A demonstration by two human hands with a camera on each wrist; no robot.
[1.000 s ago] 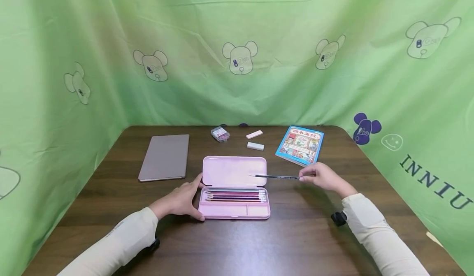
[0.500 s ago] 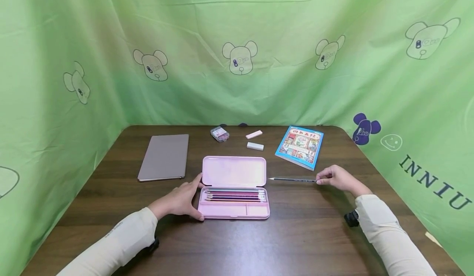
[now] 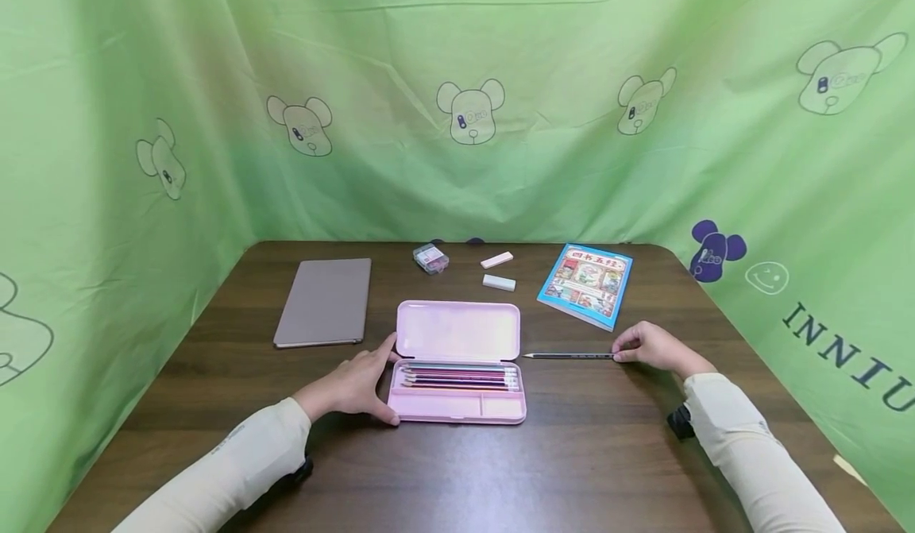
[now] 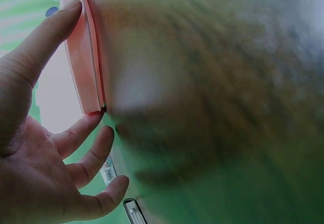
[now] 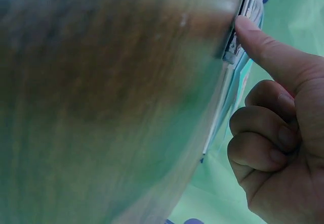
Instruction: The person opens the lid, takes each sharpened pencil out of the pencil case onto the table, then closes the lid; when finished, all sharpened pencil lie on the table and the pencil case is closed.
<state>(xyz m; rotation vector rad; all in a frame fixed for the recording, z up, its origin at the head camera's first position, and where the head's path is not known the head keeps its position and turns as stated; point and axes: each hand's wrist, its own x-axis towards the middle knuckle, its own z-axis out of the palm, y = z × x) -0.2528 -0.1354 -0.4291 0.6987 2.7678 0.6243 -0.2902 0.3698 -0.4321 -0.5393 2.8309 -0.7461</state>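
An opened pink pencil case (image 3: 457, 422) lies on the table with several pencils (image 3: 461, 377) in its long compartment. My left hand (image 3: 353, 384) rests against its left end, fingers spread. In the left wrist view the thumb (image 4: 55, 27) lies along the case's front wall (image 4: 83, 57), and a fingertip meets its corner. My right hand (image 3: 654, 348) pinches the eraser end of a dark pencil (image 3: 568, 356). This pencil lies level, right of the case, its sharpened tip pointing left toward the hinge. In the right wrist view the other fingers (image 5: 266, 128) are curled into the palm.
A grey notebook (image 3: 325, 303) lies left of the case. Behind it are a small clear plastic box (image 3: 431, 258), a pinkish bar (image 3: 496, 260) and a white eraser-like block (image 3: 499, 283). A blue-edged book (image 3: 588, 285) lies at the back right. Green cloth (image 3: 400, 183) hangs around the table (image 3: 457, 477).
My right hand has carried the pencil from in front of the lid to the right, then lowered it to the table. My left hand has stayed at the case.
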